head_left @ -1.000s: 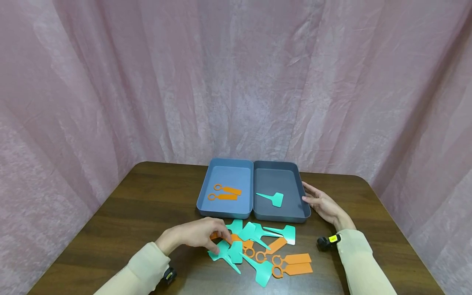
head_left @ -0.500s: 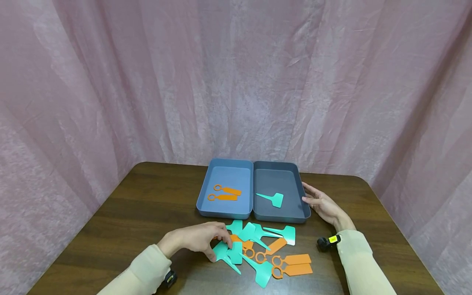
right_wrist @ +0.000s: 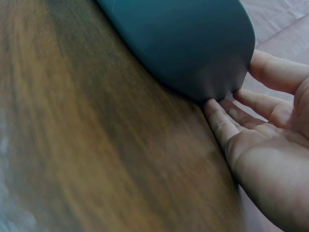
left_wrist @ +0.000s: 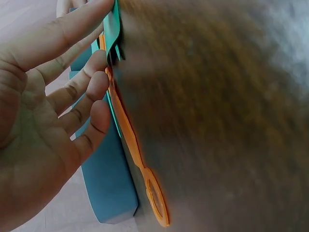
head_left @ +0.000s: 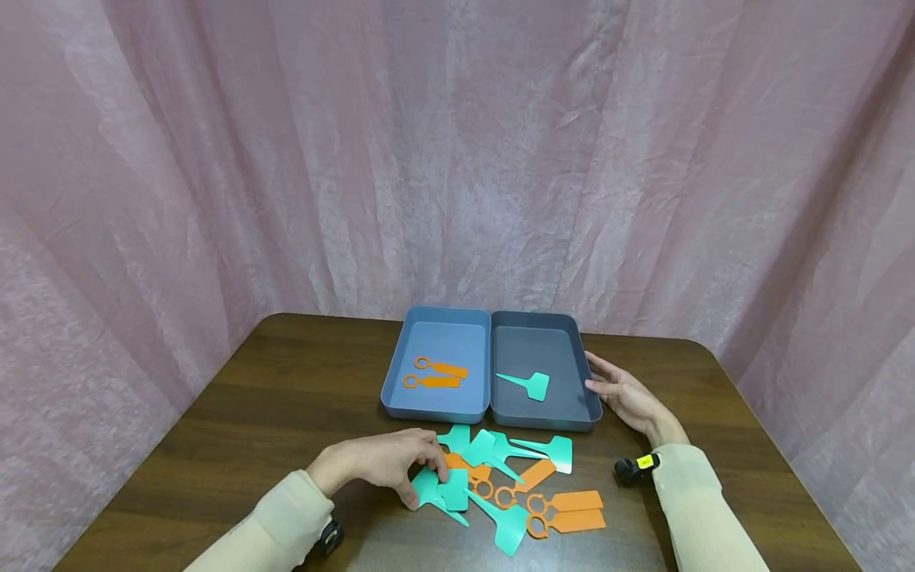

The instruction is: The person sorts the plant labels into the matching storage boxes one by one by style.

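Note:
My left hand [head_left: 382,462] is at the left end of a pile of plant labels, its thumb and fingertips pinching the wide head of a green T-shaped plant label [head_left: 426,481]. In the left wrist view, the fingertips meet the edge of green plastic [left_wrist: 112,30], and an orange ring-ended label [left_wrist: 126,123] lies just under the fingers. My right hand [head_left: 632,399] rests with extended fingers against the right outer wall of a dark grey tray [head_left: 536,342]. The right wrist view has those fingertips at the tray's lower corner [right_wrist: 217,82].
A blue tray [head_left: 450,334], holding two orange labels [head_left: 442,382], stands against the grey one, which holds one green label [head_left: 536,388]. Several more green and orange labels [head_left: 577,520] overlap in front of the trays. A pink curtain [head_left: 457,159] hangs behind the table.
The left thumb has drawn back to the left edge of the green label, and that label has shifted slightly, its pointed tip a little higher. The right hand and trays stay put.

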`<state>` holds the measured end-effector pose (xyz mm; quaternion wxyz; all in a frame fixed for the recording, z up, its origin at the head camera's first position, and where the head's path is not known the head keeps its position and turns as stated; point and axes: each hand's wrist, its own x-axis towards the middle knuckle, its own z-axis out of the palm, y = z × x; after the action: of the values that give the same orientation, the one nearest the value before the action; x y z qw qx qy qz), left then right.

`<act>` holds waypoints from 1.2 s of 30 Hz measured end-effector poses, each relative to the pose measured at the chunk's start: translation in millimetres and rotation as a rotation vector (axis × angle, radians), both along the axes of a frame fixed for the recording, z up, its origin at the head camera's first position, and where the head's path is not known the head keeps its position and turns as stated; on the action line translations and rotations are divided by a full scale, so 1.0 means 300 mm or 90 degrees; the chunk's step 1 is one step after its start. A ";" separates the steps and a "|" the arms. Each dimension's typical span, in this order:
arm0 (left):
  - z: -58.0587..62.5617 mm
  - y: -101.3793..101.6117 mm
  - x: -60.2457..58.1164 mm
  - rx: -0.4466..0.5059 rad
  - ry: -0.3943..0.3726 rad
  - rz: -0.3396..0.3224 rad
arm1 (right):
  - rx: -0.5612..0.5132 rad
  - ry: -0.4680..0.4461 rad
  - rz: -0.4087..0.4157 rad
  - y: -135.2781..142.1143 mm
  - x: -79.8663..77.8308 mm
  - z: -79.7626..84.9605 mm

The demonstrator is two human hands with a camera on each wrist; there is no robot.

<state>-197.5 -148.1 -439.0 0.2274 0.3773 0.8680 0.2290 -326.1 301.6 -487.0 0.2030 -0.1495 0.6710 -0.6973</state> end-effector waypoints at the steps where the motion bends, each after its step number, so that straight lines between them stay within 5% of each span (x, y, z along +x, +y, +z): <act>1: 0.000 0.000 -0.001 -0.001 0.002 0.000 | 0.003 0.001 -0.001 0.000 -0.001 0.001; 36: 0.031 -0.012 0.005 0.021 0.011 -0.011 | -0.007 0.001 0.005 0.001 -0.001 -0.004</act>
<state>-195.9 -151.7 -429.8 0.2155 0.3907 0.8627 0.2383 -326.5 302.0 -488.1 0.2043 -0.1542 0.6667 -0.7000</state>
